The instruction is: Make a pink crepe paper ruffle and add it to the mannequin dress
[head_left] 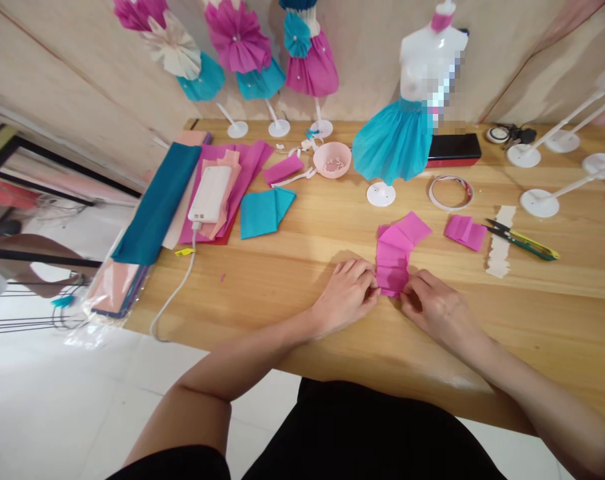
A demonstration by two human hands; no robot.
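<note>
A strip of pink crepe paper (pixel 395 252), folded into pleats, lies on the wooden table (pixel 292 280) in front of me. My left hand (pixel 346 293) pinches its near left edge with curled fingers. My right hand (pixel 432 305) pinches the near right edge, fingers pressed together on the paper. The far end of the strip fans out flat toward the back. A second small folded pink piece (pixel 465 232) rests to the right, apart from both hands.
Scissors (pixel 522 241) and a white paper strip (pixel 500 251) lie right. A tape ring (pixel 451 192), a mannequin in a teal skirt (pixel 395 143), a pink bowl (pixel 332 160), teal paper (pixel 265 212), a white power bank (pixel 210 195) and stacked paper sheets (pixel 157 203) sit behind.
</note>
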